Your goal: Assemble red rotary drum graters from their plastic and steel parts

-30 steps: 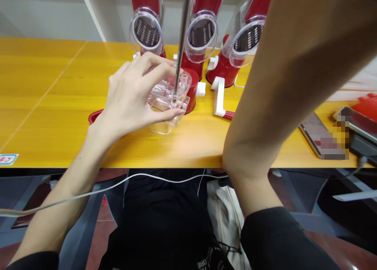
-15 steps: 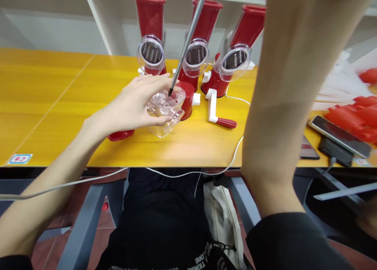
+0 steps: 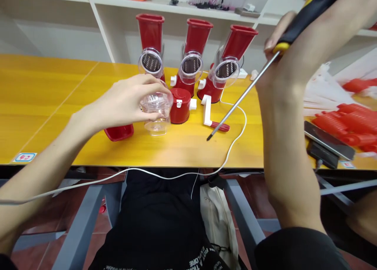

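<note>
My left hand (image 3: 138, 97) is closed around a clear plastic housing (image 3: 159, 123), holding it just over the table. Up at the right, my right hand (image 3: 282, 46) grips a screwdriver (image 3: 244, 95) by its black and yellow handle. Its long shaft slants down to the left, and the dark tip is apart from the housing. A red round base (image 3: 180, 109) with a white knob stands beside the housing. To its right lies a white crank (image 3: 207, 109) with a red handle. A red tray-like part (image 3: 119, 132) sits below my left wrist.
Three red drum graters (image 3: 192, 64) stand along the back of the yellow table (image 3: 59, 81). A white cable (image 3: 176, 177) droops along the front edge. At the right lie a phone (image 3: 328, 139) and red ribbed parts (image 3: 353, 124). Shelves (image 3: 165, 4) rise behind.
The screwdriver tip has left the clear housing and swung right and down, as my right hand came into view. My left hand keeps hold of the housing, now tilted differently. The view has shifted slightly.
</note>
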`<state>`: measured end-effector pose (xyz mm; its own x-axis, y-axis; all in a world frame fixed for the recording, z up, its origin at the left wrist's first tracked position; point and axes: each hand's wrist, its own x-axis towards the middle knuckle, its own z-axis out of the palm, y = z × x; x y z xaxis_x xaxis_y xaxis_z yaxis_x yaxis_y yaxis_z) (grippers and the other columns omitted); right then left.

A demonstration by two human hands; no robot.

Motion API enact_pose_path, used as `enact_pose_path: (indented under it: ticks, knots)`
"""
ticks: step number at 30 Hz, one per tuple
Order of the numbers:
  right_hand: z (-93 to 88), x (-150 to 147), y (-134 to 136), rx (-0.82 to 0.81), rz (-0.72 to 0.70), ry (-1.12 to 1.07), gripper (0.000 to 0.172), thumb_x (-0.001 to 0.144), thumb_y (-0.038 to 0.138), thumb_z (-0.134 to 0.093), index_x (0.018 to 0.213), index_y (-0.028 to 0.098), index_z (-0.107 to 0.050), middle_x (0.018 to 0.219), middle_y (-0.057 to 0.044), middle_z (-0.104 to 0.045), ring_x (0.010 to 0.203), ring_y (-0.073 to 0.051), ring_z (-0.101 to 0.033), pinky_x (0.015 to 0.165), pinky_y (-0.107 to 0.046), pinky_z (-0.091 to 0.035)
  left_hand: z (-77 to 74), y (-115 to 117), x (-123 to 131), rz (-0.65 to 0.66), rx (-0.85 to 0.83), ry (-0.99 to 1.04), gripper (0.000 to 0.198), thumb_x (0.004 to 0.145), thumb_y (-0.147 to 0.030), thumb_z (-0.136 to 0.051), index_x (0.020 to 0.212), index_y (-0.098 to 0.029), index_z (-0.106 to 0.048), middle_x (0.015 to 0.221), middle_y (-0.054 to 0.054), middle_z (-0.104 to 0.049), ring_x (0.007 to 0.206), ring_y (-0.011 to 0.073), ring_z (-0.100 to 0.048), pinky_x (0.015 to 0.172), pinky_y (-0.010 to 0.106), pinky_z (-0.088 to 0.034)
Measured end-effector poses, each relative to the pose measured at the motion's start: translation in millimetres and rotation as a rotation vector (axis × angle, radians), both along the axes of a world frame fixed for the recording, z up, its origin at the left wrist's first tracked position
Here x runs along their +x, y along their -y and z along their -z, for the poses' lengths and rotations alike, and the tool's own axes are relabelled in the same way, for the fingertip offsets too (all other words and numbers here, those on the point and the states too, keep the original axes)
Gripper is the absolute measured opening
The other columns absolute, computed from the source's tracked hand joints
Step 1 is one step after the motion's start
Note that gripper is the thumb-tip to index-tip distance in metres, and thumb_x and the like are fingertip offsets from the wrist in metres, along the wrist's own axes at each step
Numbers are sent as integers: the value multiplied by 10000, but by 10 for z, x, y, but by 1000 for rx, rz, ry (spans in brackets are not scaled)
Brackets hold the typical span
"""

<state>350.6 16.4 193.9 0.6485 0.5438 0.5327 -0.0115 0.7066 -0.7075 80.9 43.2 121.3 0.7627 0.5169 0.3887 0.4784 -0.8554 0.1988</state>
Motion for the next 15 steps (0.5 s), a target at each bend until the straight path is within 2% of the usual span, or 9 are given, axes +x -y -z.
enact_pose_path:
  ticks: [2, 4, 6, 10, 13, 15]
  knots:
    - [120, 44, -12, 20, 81, 0, 267, 1087, 262, -185, 850, 206, -297, 680, 62, -462, 376, -54, -388, 370, -226, -264, -55, -62, -93, 85, -42, -24, 514, 817, -482, -715, 1311, -378, -617, 1362, 10, -631, 1284, 345, -590, 1098, 573, -478]
    - [222, 104, -41, -31, 47, 20, 323, 1078, 295, -244, 776, 200, -310, 681, 52, -486, 371, -57, -418, 350, -253, -243, -74, -61, -141, 133, -71, -28, 540, 839, -501, -693, 1349, -359, -589, 1401, 12, -613, 1320, 327, -566, 1132, 562, -459]
    - [304, 143, -54, -74, 0, 8, 369, 1072, 363, -299, 763, 187, -397, 673, 43, -483, 378, -43, -417, 350, -258, -201, -43, -3, -128, 57, -59, 13, 577, 855, -562, -677, 1373, -333, -569, 1428, 42, -591, 1329, 343, -552, 1124, 573, -463]
    - [423, 148, 30, -208, -151, -155, 345, 1054, 410, -372, 881, 156, -529, 673, 46, -482, 414, -18, -383, 378, -214, -134, 84, 170, -6, -264, 62, 43, 726, 765, -704, -727, 1345, -292, -580, 1307, 114, -624, 1195, 414, -610, 931, 597, -552]
    - [501, 150, 146, -306, -265, -269, 395, 1043, 434, -333, 848, 143, -515, 654, 47, -451, 458, -8, -374, 394, -176, -115, 117, 253, 45, -294, 60, -4, 640, 770, -602, -748, 1299, -272, -605, 1270, 115, -624, 1084, 389, -659, 829, 549, -585]
    - [554, 156, 216, -312, -284, -274, 455, 1028, 455, -260, 790, 143, -491, 588, 49, -375, 440, -14, -304, 403, -179, -99, 100, 267, 45, -217, 10, -13, 599, 767, -468, -739, 1317, -285, -588, 1321, 83, -621, 1102, 366, -660, 861, 543, -587]
